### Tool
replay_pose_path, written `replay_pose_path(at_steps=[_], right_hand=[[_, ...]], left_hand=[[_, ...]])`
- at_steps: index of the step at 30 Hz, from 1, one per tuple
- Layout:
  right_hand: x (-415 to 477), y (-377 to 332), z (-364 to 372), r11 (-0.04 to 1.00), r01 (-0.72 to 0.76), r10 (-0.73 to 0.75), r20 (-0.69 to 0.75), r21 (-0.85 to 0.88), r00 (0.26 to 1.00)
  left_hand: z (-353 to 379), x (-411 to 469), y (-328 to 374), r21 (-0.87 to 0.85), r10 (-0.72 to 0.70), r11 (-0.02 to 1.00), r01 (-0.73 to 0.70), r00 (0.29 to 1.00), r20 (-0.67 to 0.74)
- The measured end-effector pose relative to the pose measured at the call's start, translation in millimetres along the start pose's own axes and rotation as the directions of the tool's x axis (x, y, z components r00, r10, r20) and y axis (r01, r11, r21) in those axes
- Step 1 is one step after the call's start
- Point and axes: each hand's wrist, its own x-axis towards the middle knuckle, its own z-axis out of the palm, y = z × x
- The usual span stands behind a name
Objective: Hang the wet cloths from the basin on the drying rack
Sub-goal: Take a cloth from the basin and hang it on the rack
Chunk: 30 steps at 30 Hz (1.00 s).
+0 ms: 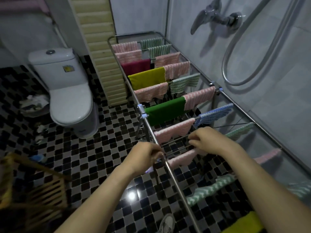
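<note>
We hold the pink cloth [182, 158] draped over a bar of the drying rack [176, 179] — left hand [146, 154] pinching its end by the rack's side rail, right hand [208, 140] gripping the other end, fingers curled.

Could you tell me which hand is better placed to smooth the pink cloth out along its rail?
Probably the right hand: it is over the pink cloth, mid-rack, whereas the left hand sits at its edge by the side bar.
</note>
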Motion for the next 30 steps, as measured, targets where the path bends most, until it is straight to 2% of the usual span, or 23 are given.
replay_pose_path(at_steps=[3,8,14,17,18,21,25,30], right_hand=[[-4,-46,-2,0.994,0.054,-0.047,-0.070,0.090,0.996],[-6,-140,3,0.963,0.143,-0.109,-0.158,0.227,0.982],[2,-272,23,0.873,0.326,-0.232,-0.279,0.363,0.932],[12,-339,37,0.824,0.415,-0.310,-0.306,0.386,0.900],[11,-345,40,0.814,0.426,-0.311,-0.322,0.396,0.894],[23,-409,51,0.762,0.487,-0.390,-0.298,0.428,0.871],[46,-484,67,0.691,0.576,-0.534,-0.228,0.436,0.814],[88,-575,99,0.649,0.661,-0.698,-0.052,0.377,0.715]], left_hand=[[-26,-34,-22,-0.104,-0.054,0.994,0.044,0.993,-0.101],[-70,-94,-58,-0.174,-0.131,0.981,0.083,0.951,-0.279],[-127,-178,-123,-0.209,-0.241,0.965,0.157,0.845,-0.478],[-153,-219,-154,-0.233,-0.344,0.939,0.254,0.744,-0.573],[-154,-220,-155,-0.252,-0.368,0.929,0.269,0.728,-0.578],[-181,-257,-186,-0.348,-0.486,0.874,0.339,0.618,-0.618],[-205,-301,-229,-0.479,-0.644,0.761,0.437,0.414,-0.644],[-218,-345,-292,-0.607,-0.782,0.592,0.530,0.197,-0.591]])
